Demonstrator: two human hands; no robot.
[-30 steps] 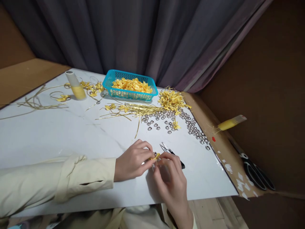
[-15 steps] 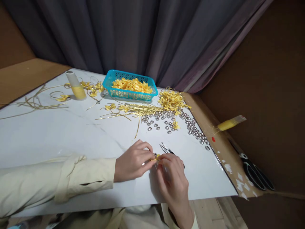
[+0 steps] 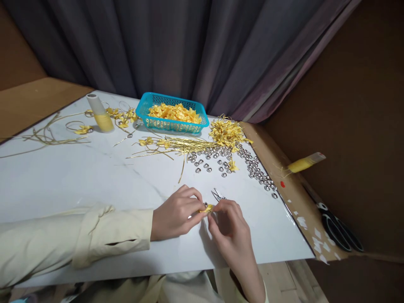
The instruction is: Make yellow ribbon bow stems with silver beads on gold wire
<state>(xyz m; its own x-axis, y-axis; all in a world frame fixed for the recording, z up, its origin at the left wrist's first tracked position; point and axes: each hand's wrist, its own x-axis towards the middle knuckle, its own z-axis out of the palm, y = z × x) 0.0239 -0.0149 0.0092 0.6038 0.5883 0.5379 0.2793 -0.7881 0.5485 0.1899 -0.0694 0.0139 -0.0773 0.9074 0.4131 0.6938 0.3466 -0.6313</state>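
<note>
Between the thumb and fingers of my left hand (image 3: 179, 211) is a small yellow ribbon bow (image 3: 207, 208) with a silver bead beside it. The thumb and forefinger of my right hand (image 3: 232, 229) close at the bow's right end; the exact contact is partly hidden. Just behind my right hand lie small snips (image 3: 217, 195), their blades showing and their handles covered by the hand. Loose silver beads (image 3: 225, 155) are scattered farther back, beside a bundle of gold wires or cords (image 3: 189, 145) and a heap of yellow bows (image 3: 227, 132).
A blue basket (image 3: 173, 127) of yellow bows stands at the back. To its left is a cone of yellow thread (image 3: 102, 118) among loose gold cords (image 3: 47, 136). On the cardboard at right lie another thread spool (image 3: 304, 163) and black-handled scissors (image 3: 339, 229).
My right hand has shifted slightly, its fingers opening out a little from the palm and covering more of the snips' handles. The left hand keeps its place with the bow.
</note>
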